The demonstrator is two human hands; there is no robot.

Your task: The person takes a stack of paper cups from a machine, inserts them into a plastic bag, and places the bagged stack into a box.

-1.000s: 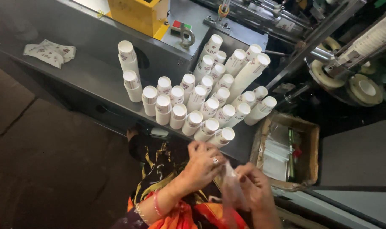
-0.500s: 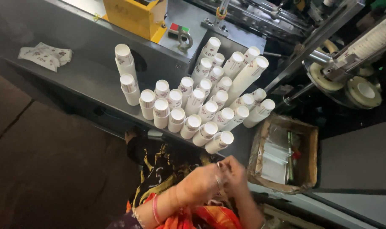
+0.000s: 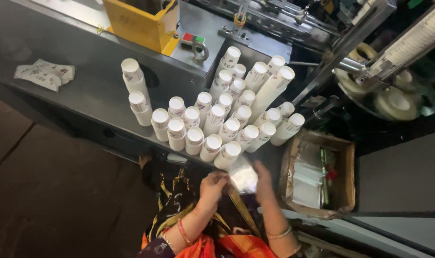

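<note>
While both hands pinch a clear bag (image 3: 243, 176), the left hand (image 3: 211, 185) curls at its edge and the right hand (image 3: 263, 180) cups its side. Stacked paper cups (image 3: 212, 125) crowd the steel table (image 3: 78, 86) just ahead, a cardboard box (image 3: 344, 157) at right.

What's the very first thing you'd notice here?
The big crowd of white paper cup stacks standing on the grey metal table, right in the middle. Just below them, the left hand and the right hand hold a clear plastic bag between them. A bright yellow box sits at the top, and a cardboard box of packets at the right.
</note>
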